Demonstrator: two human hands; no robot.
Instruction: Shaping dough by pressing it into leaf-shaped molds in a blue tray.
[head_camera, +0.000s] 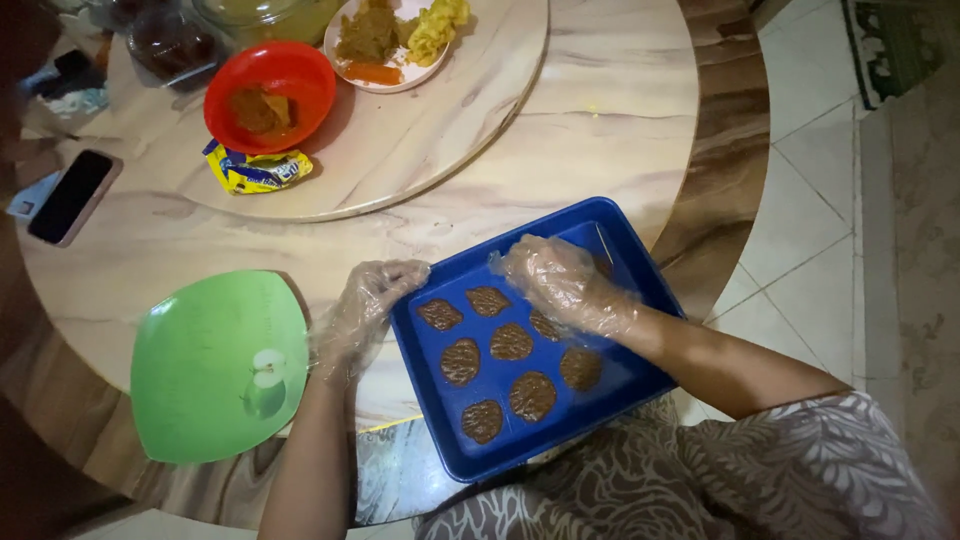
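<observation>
Seemingly well along, a person wearing thin clear plastic gloves is laying flat brown patties (511, 341) out on a blue rectangular tray (618, 385) that is sitting at the near edge of a round marbled table (600, 110). Eight oval patties are showing in rough rows, not touching one another, and they are filling the left and middle of the tray. The far right corner and the strip along the right wall are looking bare, so by this judgement a few places are remaining.

The right hand (565, 285) is hovering over the far middle of the tray, fingers loosely curled downward; whether they are pinching anything is not clear through the crumpled glove. One patty (545, 325) is lying partly under these fingertips, and the rest are spreading out below and to the left of them.

The left hand (365, 310) is resting against the tray's left rim, fingers relaxed and slightly spread, gripping nothing. Just beside it, on its outer side, a green plate (215, 365) is lying. Well beyond both hands, a red bowl (270, 95) of brown mixture is standing on a raised turntable (450, 110).
</observation>
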